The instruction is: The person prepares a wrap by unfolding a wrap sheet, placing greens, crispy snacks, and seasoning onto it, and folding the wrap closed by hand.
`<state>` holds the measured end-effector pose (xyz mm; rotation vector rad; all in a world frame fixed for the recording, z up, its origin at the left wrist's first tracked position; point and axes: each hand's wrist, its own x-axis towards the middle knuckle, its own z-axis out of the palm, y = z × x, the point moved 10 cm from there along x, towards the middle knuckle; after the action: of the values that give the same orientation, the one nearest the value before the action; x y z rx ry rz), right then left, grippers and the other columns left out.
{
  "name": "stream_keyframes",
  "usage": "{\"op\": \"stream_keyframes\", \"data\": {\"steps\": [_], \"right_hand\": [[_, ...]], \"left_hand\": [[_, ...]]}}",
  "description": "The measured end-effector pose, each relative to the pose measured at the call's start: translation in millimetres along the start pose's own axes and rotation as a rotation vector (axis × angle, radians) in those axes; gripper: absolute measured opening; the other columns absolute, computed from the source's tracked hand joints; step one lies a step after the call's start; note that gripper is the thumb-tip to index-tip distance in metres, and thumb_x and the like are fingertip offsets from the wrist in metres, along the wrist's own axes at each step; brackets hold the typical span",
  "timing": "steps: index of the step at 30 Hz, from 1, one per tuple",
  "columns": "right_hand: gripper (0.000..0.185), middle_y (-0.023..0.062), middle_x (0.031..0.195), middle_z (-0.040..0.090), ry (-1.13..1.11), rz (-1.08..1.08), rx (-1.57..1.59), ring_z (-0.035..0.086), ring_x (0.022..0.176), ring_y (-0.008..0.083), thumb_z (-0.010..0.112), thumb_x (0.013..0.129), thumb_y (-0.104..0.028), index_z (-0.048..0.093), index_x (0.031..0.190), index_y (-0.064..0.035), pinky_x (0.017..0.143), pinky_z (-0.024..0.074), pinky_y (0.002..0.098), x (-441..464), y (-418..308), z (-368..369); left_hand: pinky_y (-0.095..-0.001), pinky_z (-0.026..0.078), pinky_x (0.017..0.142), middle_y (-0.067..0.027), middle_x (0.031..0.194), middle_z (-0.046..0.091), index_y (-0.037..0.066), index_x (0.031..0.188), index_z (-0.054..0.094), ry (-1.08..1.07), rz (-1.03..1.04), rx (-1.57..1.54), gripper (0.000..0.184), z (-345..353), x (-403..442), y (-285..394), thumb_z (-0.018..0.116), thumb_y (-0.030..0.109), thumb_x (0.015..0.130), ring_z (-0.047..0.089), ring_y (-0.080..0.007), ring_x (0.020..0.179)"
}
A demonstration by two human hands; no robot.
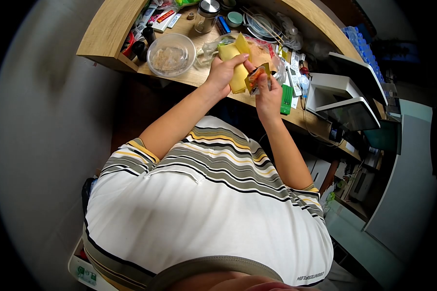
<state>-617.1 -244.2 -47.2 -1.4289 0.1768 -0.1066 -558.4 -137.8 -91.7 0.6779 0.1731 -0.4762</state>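
Note:
My left hand [222, 75] is closed around a folded yellow sheet, perhaps paper or a wrapper [239, 72], with its thumb lying across the top. In my right hand [269, 94] is a small shiny packet [257, 77] with orange and dark print, pinched between thumb and fingers. The packet is close beside the yellow sheet; whether they touch I cannot tell. Just behind both hands, a clear plastic bag [209, 52] and a pinkish-orange piece [261, 54] lie on the desk, partly hidden by the sheet.
A clear round plastic bowl [171, 54] stands left on the wooden desk [192, 77]. Behind are a glass jar [206, 22], a blue can-like object [223, 25], and stacked plates with chopsticks [263, 25]. On the right are a green strip [286, 99] and a white screen device [347, 104].

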Motion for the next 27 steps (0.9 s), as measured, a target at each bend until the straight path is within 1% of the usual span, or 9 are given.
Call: {"op": "stream_keyframes", "data": {"steps": [7,9,10,12,15,19,23,24,27], "right_hand": [[0.051,0.0047,0.104,0.066,0.054,0.036,0.055,0.058,0.091,0.01,0.06,0.091,-0.044,0.062,0.111,0.0025,0.082,0.0463,0.024,3.8,1.7,-7.9],[0.051,0.0132,0.12,0.061,0.041,0.07,0.116,0.06,0.101,0.0165,0.056,0.093,-0.043,0.056,0.116,0.0028,0.088,0.0483,0.0283,2.7,-9.8,-1.0],[0.051,0.016,0.125,0.059,0.039,0.08,0.137,0.06,0.104,0.0187,0.055,0.093,-0.042,0.054,0.118,0.0029,0.09,0.049,0.0298,2.5,-11.4,-0.4],[0.052,0.0178,0.124,0.06,0.004,0.032,0.2,0.06,0.108,0.0212,0.054,0.094,-0.043,0.053,0.118,0.0032,0.093,0.0487,0.0322,4.6,-9.6,-3.6],[0.054,0.0182,0.123,0.059,-0.035,-0.046,0.137,0.059,0.111,0.0228,0.054,0.092,-0.045,0.053,0.117,0.0037,0.096,0.0477,0.0342,2.6,-13.3,-4.8],[0.06,0.0154,0.12,0.062,-0.091,-0.086,0.008,0.059,0.109,0.0202,0.054,0.09,-0.048,0.057,0.116,0.0055,0.098,0.0441,0.0341,-4.6,-16.4,-3.1],[0.06,0.0135,0.113,0.065,-0.036,-0.133,0.062,0.06,0.105,0.0192,0.054,0.09,-0.049,0.058,0.115,0.0054,0.095,0.0439,0.0332,-16.0,-30.4,-16.9],[0.057,0.0129,0.112,0.065,-0.003,-0.147,0.119,0.06,0.104,0.0186,0.053,0.092,-0.047,0.058,0.115,0.0044,0.095,0.0438,0.033,-20.2,-34.4,-22.1],[0.042,0.0028,0.106,0.064,0.162,-0.165,0.187,0.055,0.096,0.0087,0.059,0.095,-0.036,0.06,0.114,0.0015,0.087,0.0425,0.0238,-37.2,-30.3,-54.7]], "left_hand": [[-0.0355,0.055,0.081,-0.0099,0.095,0.065,0.0,0.112,0.055,-0.032,0.02,-0.062,0.032,2.2,-6.3,-1.9,0.066,0.011,0.085,0.066,-0.0209,0.089],[-0.0379,0.054,0.085,-0.0118,0.1,0.064,-0.002,0.116,0.053,0.001,-0.006,-0.129,0.036,-2.8,-5.9,-8.3,0.064,0.01,0.084,0.065,-0.0233,0.093],[-0.0379,0.054,0.085,-0.0118,0.1,0.064,-0.002,0.116,0.053,-0.002,-0.009,-0.126,0.036,-2.8,-5.0,-9.3,0.064,0.01,0.084,0.065,-0.0233,0.093],[-0.0366,0.055,0.077,-0.0122,0.103,0.062,-0.002,0.11,0.055,-0.037,-0.028,-0.169,0.034,-0.9,-2.7,-11.5,0.067,0.008,0.08,0.065,-0.0226,0.09],[-0.0365,0.055,0.079,-0.0119,0.101,0.062,-0.002,0.112,0.054,0.006,-0.018,-0.109,0.036,-4.0,-2.8,-10.2,0.067,0.008,0.08,0.064,-0.0226,0.09],[-0.0363,0.054,0.08,-0.0116,0.1,0.062,-0.001,0.113,0.054,-0.01,-0.099,-0.114,0.037,-7.0,2.8,-24.2,0.067,0.008,0.08,0.064,-0.0227,0.088],[-0.0375,0.054,0.083,-0.0119,0.1,0.062,0.0,0.116,0.052,-0.185,-0.212,-0.198,0.038,13.3,5.7,-40.4,0.064,0.011,0.081,0.064,-0.0242,0.089],[-0.0382,0.054,0.084,-0.0122,0.101,0.062,0.001,0.117,0.051,-0.211,-0.235,-0.218,0.039,23.2,0.2,-40.4,0.063,0.011,0.081,0.065,-0.0248,0.089],[-0.04,0.051,0.091,-0.0131,0.109,0.06,0.002,0.121,0.048,-0.325,-0.293,-0.169,0.043,47.8,-8.1,-54.8,0.062,0.011,0.082,0.062,-0.0253,0.099]]}}
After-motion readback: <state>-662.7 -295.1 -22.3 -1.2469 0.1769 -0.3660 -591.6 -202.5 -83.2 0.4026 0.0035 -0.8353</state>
